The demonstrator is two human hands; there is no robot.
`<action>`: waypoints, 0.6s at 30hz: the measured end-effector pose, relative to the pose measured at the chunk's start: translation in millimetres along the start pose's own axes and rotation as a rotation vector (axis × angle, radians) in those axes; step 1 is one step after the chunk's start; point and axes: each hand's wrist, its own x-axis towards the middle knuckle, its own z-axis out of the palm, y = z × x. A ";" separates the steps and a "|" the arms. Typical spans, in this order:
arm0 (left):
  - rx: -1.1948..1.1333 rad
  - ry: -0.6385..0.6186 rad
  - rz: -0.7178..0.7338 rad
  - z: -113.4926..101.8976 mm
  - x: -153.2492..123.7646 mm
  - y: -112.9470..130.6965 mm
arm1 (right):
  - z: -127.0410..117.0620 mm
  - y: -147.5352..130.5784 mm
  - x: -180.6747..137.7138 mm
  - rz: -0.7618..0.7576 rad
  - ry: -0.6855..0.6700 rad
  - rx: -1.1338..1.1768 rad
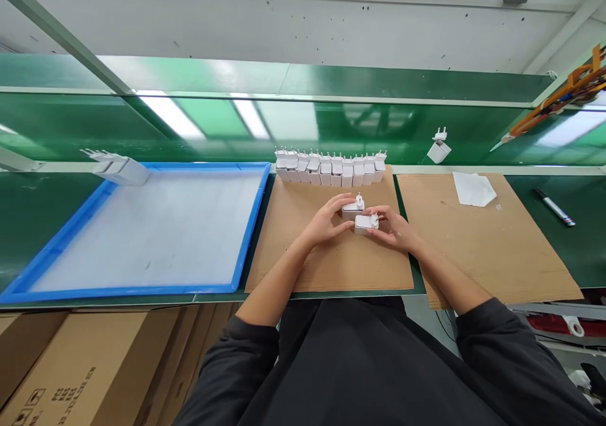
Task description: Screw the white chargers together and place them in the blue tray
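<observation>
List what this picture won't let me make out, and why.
All in the head view:
Nearer white plug charger: underside, turned from the camera.
Farther white plug charger: lower right corner, behind the nearer one.
Marker pen: lettering, too small.
Printed carton: lower part, cut off by the bottom edge.
Orange object: far end, cut off by the right edge.

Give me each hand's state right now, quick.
Left hand: partly curled at the rear white charger; grip can't be told.
Right hand: holding the front white charger.
</observation>
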 end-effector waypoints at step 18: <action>-0.024 0.030 -0.049 1.6 -3.2 3.8 | 16.9 5.7 10.3 0.057 0.161 -0.010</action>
